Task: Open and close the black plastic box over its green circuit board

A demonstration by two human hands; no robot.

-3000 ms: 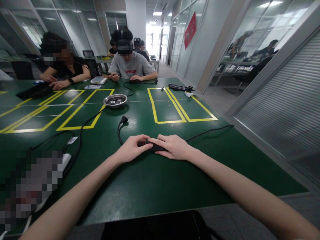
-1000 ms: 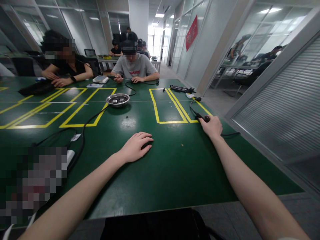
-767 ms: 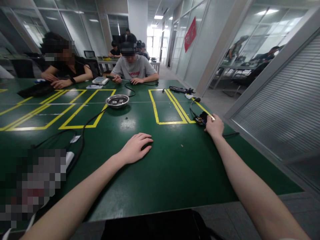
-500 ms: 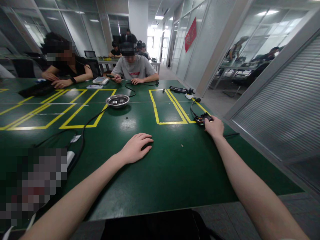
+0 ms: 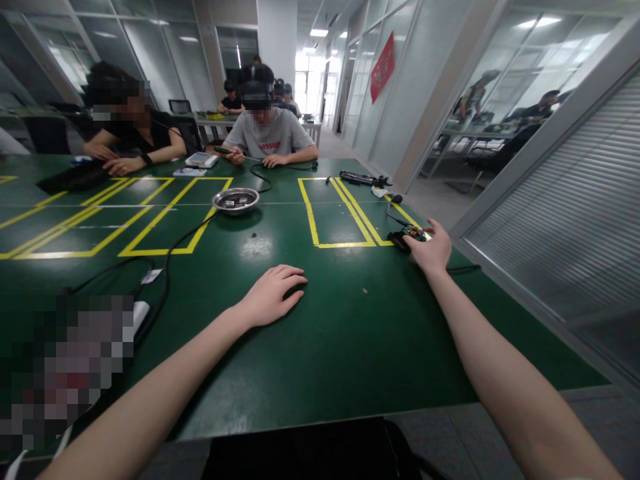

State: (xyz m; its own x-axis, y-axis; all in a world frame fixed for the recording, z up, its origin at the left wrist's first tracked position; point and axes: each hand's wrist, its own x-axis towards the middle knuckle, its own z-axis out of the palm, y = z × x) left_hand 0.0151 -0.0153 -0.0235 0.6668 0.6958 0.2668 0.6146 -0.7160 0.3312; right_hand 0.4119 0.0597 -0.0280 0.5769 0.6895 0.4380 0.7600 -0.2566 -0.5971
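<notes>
My left hand (image 5: 273, 297) rests palm down on the green table, fingers stretched and slightly apart, with nothing in it. At the right side of the table, my right hand (image 5: 433, 248) grips a small circuit board (image 5: 417, 233) with coloured parts, thumb on the near side and fingers on the far side. A black part (image 5: 399, 241) lies against the board's left; whether they are joined I cannot tell. Just beyond, a thin cable runs to a round black piece (image 5: 397, 199).
A metal bowl (image 5: 235, 201) with small metal parts stands left of centre. Yellow tape (image 5: 313, 223) marks rectangles. A black tripod-like tool (image 5: 363, 179) lies at the far right. A dark cable (image 5: 167, 267) runs along the left. Two co-workers (image 5: 267, 137) sit across the table.
My right hand has turned and its fingers have spread upward. The board is tilted, so its coloured parts now show. My left hand has stayed in place.
</notes>
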